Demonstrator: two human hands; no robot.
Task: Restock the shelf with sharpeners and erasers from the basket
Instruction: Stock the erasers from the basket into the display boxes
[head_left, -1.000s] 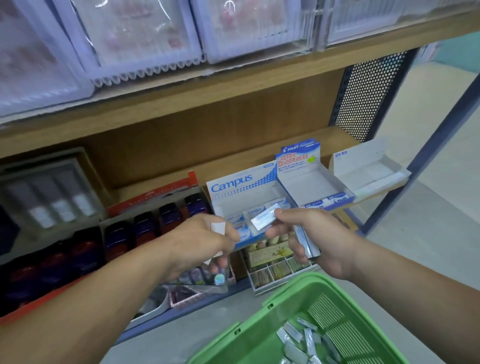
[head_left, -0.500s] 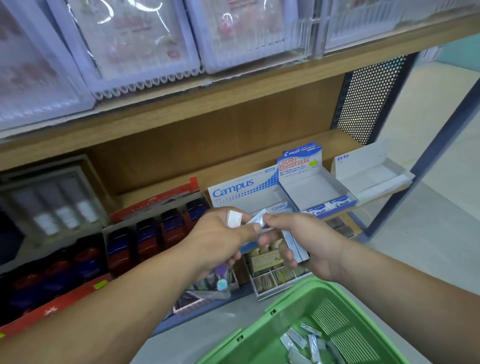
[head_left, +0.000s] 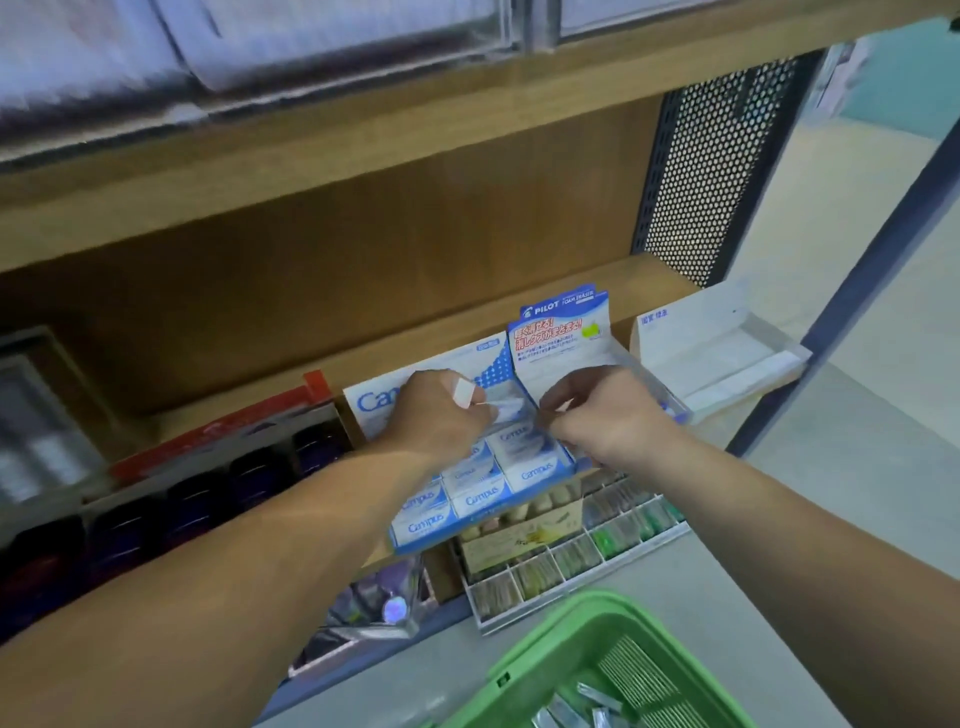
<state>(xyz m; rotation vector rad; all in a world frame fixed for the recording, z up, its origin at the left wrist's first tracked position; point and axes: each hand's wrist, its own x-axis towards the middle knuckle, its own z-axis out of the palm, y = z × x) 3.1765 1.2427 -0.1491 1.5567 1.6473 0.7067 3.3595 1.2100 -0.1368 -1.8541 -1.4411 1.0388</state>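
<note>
step: slot eraser (head_left: 508, 411) into Campus box (head_left: 371, 402) | left hand (head_left: 441, 415): fingers pinch eraser | right hand (head_left: 608, 421): fingers curled, cannot tell on what | tip: lay flat, label up, no gaps

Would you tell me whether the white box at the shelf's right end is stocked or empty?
Empty: the white box shows only its bare white floor inside.

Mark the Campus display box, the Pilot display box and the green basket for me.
Campus display box (head_left: 371, 410), head view, on its printed back flap.
Pilot display box (head_left: 561, 332), head view, on its upright header card.
green basket (head_left: 530, 654), head view, on its left rim.
</note>
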